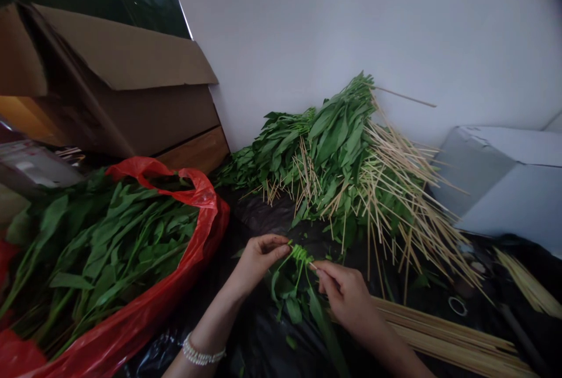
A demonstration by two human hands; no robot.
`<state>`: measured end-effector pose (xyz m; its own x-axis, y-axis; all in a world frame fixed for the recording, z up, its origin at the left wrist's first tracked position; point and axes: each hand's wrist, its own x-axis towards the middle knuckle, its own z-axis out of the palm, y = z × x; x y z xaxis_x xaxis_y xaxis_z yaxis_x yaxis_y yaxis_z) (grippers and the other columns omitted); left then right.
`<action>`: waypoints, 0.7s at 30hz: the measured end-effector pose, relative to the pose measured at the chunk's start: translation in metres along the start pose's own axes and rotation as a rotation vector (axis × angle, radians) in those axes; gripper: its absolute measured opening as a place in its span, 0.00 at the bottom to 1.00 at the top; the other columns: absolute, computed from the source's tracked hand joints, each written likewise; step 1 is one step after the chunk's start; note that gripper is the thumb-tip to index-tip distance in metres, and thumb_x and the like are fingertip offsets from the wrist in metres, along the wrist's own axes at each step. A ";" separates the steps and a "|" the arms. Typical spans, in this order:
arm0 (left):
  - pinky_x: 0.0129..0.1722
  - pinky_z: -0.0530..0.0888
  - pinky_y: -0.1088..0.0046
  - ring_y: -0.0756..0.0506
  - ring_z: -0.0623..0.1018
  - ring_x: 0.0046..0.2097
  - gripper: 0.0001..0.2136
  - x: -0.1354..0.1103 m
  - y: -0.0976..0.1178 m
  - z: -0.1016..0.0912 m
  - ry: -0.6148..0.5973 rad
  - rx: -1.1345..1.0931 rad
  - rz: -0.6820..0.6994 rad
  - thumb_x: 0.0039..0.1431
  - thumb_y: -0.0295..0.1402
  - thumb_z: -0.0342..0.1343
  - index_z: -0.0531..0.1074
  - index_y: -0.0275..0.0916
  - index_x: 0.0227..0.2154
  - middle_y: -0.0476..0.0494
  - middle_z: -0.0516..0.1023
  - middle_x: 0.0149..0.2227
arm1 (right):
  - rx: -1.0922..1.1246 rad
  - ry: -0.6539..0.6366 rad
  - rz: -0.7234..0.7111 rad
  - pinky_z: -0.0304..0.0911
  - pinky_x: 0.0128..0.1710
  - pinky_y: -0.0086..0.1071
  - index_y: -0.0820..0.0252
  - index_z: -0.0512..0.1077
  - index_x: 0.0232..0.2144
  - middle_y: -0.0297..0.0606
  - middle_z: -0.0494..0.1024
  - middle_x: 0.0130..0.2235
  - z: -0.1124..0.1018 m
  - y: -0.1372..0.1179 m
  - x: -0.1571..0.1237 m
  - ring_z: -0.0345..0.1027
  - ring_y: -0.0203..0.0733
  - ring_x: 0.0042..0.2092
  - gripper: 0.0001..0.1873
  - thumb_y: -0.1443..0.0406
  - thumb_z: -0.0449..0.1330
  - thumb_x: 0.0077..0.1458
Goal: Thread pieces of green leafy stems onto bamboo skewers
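Left grip [259, 261] and right grip [346, 299] are both pinched on a small bunch of greens [290, 290] over black plastic [263, 214]. Big skewered pile [346, 155] done by the wall [351, 15], red bag [149, 302] still loaded with leaves [109, 249].

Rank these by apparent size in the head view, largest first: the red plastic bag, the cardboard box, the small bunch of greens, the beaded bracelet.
1. Red plastic bag and cardboard box: they look about alike, so I won't rank them.
2. Small bunch of greens.
3. Beaded bracelet.
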<state>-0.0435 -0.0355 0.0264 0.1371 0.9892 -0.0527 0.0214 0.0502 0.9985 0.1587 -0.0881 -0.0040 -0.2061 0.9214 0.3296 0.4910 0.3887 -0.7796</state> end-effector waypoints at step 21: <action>0.38 0.74 0.72 0.44 0.80 0.35 0.14 -0.005 -0.006 0.004 0.094 -0.009 -0.002 0.42 0.39 0.69 0.82 0.37 0.32 0.41 0.83 0.34 | -0.024 0.031 -0.021 0.61 0.27 0.28 0.58 0.76 0.36 0.32 0.72 0.22 0.001 -0.004 -0.002 0.67 0.36 0.24 0.16 0.65 0.47 0.64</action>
<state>-0.0407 -0.0409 0.0210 0.0438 0.9976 -0.0537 0.0128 0.0532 0.9985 0.1560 -0.0911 -0.0021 -0.1905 0.9125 0.3620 0.5072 0.4072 -0.7596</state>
